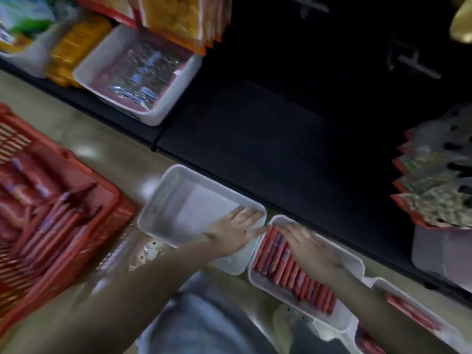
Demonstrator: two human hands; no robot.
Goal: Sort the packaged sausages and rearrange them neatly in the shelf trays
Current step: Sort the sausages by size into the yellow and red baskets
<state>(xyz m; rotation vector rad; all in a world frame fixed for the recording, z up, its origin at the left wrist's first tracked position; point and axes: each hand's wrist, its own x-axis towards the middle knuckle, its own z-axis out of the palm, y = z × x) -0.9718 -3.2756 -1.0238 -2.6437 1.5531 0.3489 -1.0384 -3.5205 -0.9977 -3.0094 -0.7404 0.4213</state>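
A white tray (353,261) on the floor holds a row of red packaged sausages (298,277). My right hand (310,247) lies flat on the sausages at the row's far end, fingers straight. My left hand (236,227) rests with spread fingers over the near right corner of an empty white tray (163,200) beside it, fingertips reaching the sausage tray's rim. The red basket (84,226) at the left holds more red sausage packs (48,221). A third white tray (444,335) with red packs sits at the lower right.
The dark lower shelf (268,134) runs diagonally behind the trays. On it stand a white tray (84,70) with a silvery packet at the upper left, orange snack packs (76,47), and a bin of red-edged pouches (439,190) at the right. My knees are below.
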